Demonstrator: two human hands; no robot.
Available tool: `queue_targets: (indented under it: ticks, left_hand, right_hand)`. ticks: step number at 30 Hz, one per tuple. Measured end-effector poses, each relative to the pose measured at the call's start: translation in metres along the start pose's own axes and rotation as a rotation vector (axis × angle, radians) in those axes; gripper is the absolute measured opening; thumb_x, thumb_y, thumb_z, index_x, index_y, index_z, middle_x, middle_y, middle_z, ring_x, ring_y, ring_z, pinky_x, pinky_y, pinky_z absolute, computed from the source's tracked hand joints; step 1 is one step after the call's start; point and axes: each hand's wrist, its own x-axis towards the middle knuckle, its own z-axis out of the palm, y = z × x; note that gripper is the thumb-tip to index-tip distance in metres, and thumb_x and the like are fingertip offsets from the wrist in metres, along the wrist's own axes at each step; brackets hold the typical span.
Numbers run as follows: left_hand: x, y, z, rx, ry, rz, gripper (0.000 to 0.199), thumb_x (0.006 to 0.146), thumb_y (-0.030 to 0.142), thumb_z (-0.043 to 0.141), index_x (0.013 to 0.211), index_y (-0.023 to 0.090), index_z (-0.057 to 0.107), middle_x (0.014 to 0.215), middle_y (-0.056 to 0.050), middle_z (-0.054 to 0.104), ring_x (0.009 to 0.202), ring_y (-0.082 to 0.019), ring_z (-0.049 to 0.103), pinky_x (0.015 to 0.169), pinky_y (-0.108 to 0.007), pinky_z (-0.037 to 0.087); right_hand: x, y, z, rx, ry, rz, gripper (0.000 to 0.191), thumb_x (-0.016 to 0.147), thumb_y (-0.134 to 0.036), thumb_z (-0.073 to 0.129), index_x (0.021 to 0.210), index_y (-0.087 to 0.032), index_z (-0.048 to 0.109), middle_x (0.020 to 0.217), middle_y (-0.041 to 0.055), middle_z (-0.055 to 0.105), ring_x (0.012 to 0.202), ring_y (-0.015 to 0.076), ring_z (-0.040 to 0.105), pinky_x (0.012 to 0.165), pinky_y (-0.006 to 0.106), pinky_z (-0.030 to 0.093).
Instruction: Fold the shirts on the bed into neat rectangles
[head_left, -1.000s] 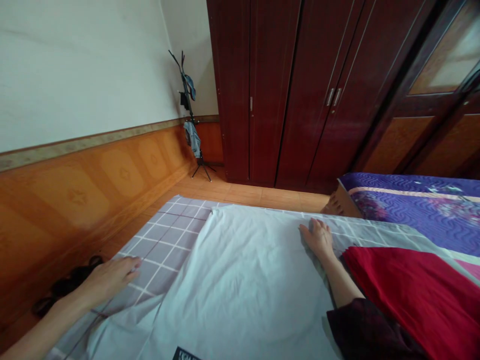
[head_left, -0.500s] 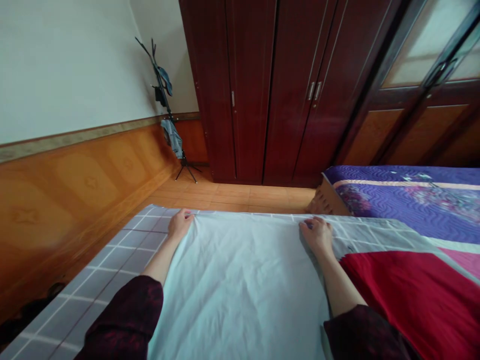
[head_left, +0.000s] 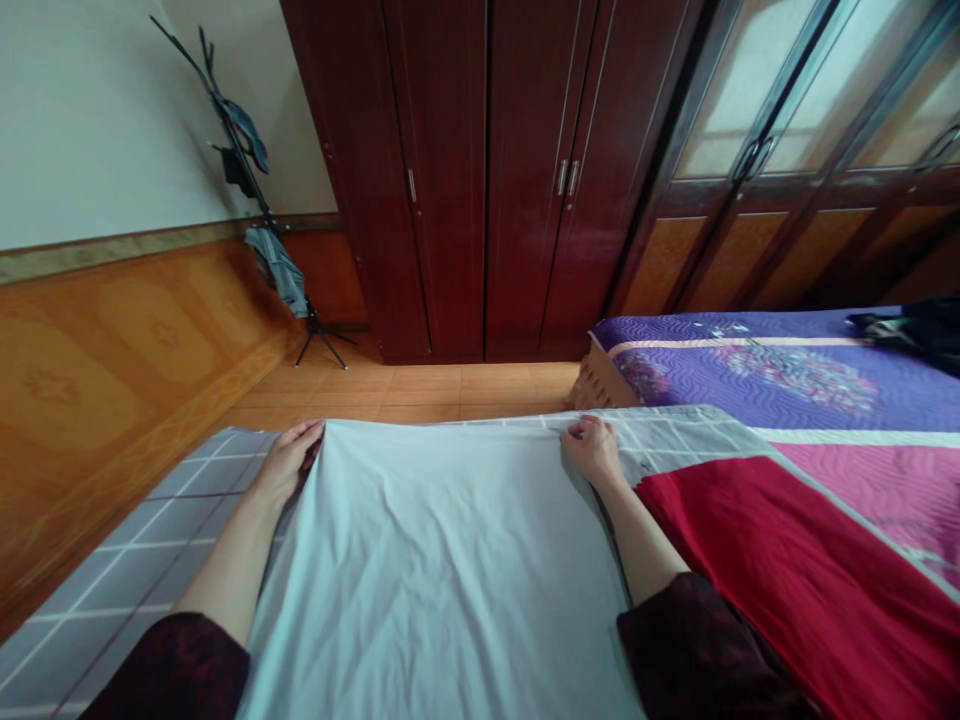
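The pale cloth point(head_left: 450, 560) lies spread over the checked sheet point(head_left: 135, 570), from the middle of the view down to 6 o'clock, its far edge running nearly straight between two held corners. The left hand point(head_left: 289, 462), at the cloth's 10 o'clock, is closed on the far left corner, gripping it between thumb and fingers. The right hand point(head_left: 595, 450), at 2 o'clock, has its fingers bent in on the far right corner and appears to pinch it; the fingertips are partly hidden. Holding the corners well apart probably keeps that edge taut and stops it from bunching. Creases fan from the left corner towards 6 o'clock, which suggests the pull is stronger there, while the body of the cloth hangs looser.

The red cloth point(head_left: 795, 560) lies at 3 o'clock, just beside the right forearm, seemingly set aside so that it doesn't lie under the pale one. Beyond it, towards 2 o'clock, is a bed with a purple cover point(head_left: 750, 365).
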Motion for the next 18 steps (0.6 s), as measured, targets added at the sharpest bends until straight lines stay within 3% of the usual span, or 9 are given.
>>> queue_targets:
  ticks: [4, 9, 14, 18]
  left_hand:
    - [0.008, 0.009, 0.004, -0.04, -0.119, -0.001, 0.055, 0.052, 0.061, 0.071, 0.081, 0.016, 0.061, 0.067, 0.0, 0.062, 0.059, -0.015, 0.056, 0.058, -0.025, 0.044]
    - [0.012, 0.015, 0.001, -0.008, -0.229, -0.002, 0.038, 0.055, 0.047, 0.076, 0.069, 0.015, 0.062, 0.062, 0.001, 0.06, 0.058, -0.013, 0.052, 0.055, -0.02, 0.038]
    - [0.007, 0.022, -0.008, -0.108, -0.193, -0.024, 0.035, 0.061, 0.046, 0.073, 0.077, 0.017, 0.059, 0.05, 0.008, 0.046, 0.042, -0.008, 0.037, 0.044, -0.018, 0.027]
    - [0.003, 0.026, -0.005, -0.233, -0.164, -0.026, 0.035, 0.06, 0.046, 0.071, 0.077, 0.019, 0.055, 0.053, 0.007, 0.047, 0.043, -0.009, 0.043, 0.047, -0.02, 0.033]
  right_hand:
    - [0.001, 0.002, 0.003, 0.024, 0.045, 0.043, 0.021, 0.079, -0.024, 0.049, 0.08, -0.017, 0.068, 0.112, 0.0116, 0.063, 0.104, 0.0247, 0.054, 0.092, 0.031, 0.037]
    - [0.002, 0.005, 0.005, 0.042, 0.074, 0.053, 0.02, 0.08, -0.025, 0.048, 0.082, -0.018, 0.067, 0.104, 0.0098, 0.065, 0.1, 0.0235, 0.054, 0.089, 0.03, 0.037]
    - [0.001, 0.006, 0.007, 0.066, 0.103, 0.047, 0.021, 0.079, -0.023, 0.047, 0.08, -0.017, 0.067, 0.104, 0.0105, 0.065, 0.101, 0.0234, 0.053, 0.089, 0.03, 0.037]
    - [0.003, 0.008, 0.009, 0.091, 0.128, 0.059, 0.019, 0.076, -0.022, 0.049, 0.079, -0.016, 0.067, 0.098, 0.011, 0.066, 0.095, 0.0236, 0.056, 0.086, 0.031, 0.039]
